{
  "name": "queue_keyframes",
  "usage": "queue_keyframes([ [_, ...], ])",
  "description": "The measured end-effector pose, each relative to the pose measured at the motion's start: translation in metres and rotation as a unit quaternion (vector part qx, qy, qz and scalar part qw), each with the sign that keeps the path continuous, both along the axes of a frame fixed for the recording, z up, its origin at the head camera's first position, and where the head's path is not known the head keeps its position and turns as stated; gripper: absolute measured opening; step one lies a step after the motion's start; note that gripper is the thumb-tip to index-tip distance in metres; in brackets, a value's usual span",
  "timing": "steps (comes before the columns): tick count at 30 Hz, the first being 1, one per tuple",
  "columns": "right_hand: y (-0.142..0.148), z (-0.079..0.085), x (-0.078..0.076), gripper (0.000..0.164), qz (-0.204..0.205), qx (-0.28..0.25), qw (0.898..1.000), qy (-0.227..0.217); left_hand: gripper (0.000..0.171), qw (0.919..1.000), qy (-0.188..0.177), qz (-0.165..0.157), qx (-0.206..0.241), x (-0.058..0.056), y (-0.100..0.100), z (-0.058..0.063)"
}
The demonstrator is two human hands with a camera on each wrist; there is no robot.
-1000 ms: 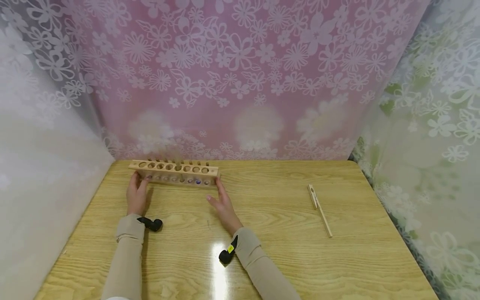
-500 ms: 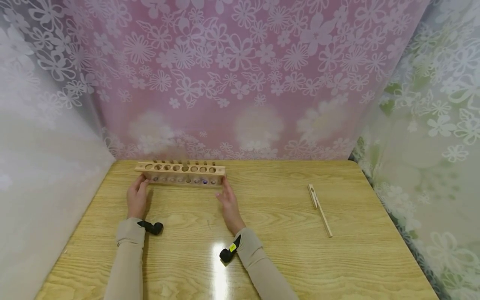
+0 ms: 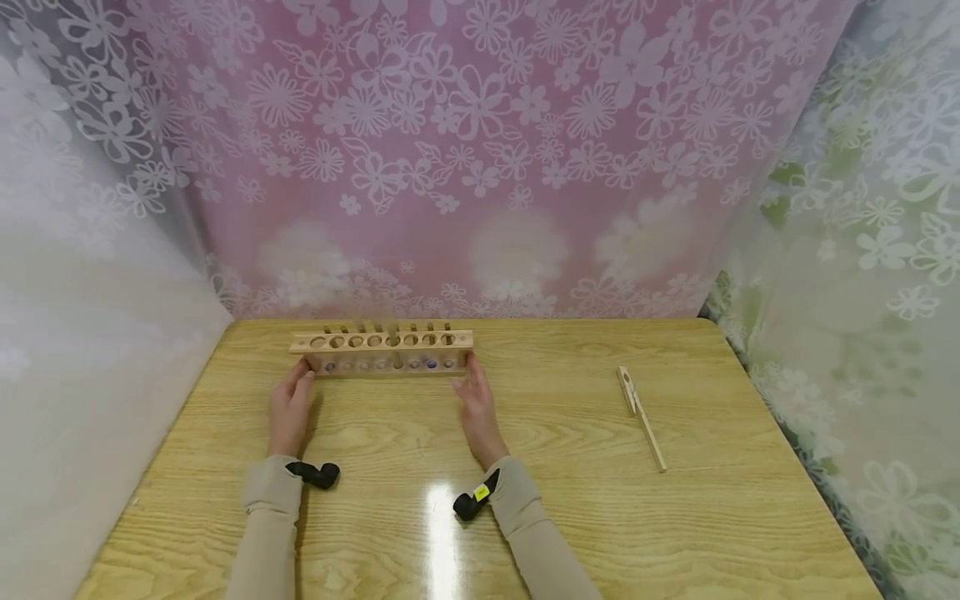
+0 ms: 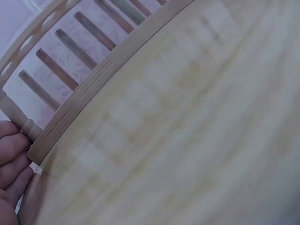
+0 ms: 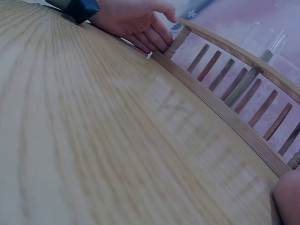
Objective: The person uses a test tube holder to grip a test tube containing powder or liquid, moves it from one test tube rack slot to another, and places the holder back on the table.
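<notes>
A wooden test tube rack point(image 3: 382, 342) stands near the table's back edge, with round holes in its top bar and a row of pegs behind. My left hand point(image 3: 289, 408) grips its left end; in the left wrist view the fingers point(image 4: 13, 145) curl at the turned end post. At the right end, my right hand point(image 3: 478, 408) holds the rack, its thumb in front of the base. Clear test tubes point(image 5: 271, 38) rise faintly at the rack; a grey-green tube-like piece point(image 5: 241, 86) passes through one hole. A blue spot point(image 3: 431, 364) shows on the lower bar.
A wooden test tube clamp point(image 3: 642, 417) lies on the right part of the wood-grain table point(image 3: 562, 517). A pink flowered curtain point(image 3: 480, 167) hangs behind the table, with pale flowered sheets at both sides.
The rack has slid to the right and slightly nearer, levelling from a slight slant. My right hand has moved right with it; the left hand has also shifted right. The clamp stays in place.
</notes>
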State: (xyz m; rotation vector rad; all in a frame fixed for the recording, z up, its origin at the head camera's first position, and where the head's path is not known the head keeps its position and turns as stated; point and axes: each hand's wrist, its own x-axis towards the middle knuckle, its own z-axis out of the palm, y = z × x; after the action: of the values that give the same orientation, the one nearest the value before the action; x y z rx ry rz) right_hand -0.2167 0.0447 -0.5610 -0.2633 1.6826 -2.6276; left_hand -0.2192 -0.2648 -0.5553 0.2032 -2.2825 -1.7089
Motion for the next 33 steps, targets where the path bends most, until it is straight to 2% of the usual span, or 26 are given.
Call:
queue_keyframes([
  [10, 0.019, 0.002, 0.004, 0.075, 0.005, -0.001, 1.0, 0.0, 0.05, 0.9994, 0.015, -0.02, 0.024, 0.012, 0.022, -0.002],
  [13, 0.024, 0.003, 0.003, 0.075, 0.002, -0.001, 1.0, 0.008, 0.052, 0.9994, 0.016, -0.016, 0.026, 0.014, 0.031, -0.002],
  [17, 0.031, 0.002, 0.003, 0.076, -0.006, -0.004, 1.0, 0.014, 0.056, 0.9999, 0.003, -0.012, 0.006, 0.019, 0.041, -0.002],
  [21, 0.037, 0.003, 0.005, 0.077, -0.013, -0.002, 1.0, 0.01, 0.056, 0.9997, -0.001, -0.021, -0.013, 0.021, 0.048, -0.002],
  [29, 0.046, 0.006, 0.005, 0.074, -0.036, -0.015, 0.999, 0.024, 0.059, 0.9988, -0.002, -0.047, -0.018, 0.024, 0.059, -0.001],
  [33, 0.051, 0.007, 0.006, 0.073, -0.037, -0.013, 0.999, 0.027, 0.061, 0.9986, -0.005, -0.049, -0.022, 0.026, 0.062, -0.001],
])
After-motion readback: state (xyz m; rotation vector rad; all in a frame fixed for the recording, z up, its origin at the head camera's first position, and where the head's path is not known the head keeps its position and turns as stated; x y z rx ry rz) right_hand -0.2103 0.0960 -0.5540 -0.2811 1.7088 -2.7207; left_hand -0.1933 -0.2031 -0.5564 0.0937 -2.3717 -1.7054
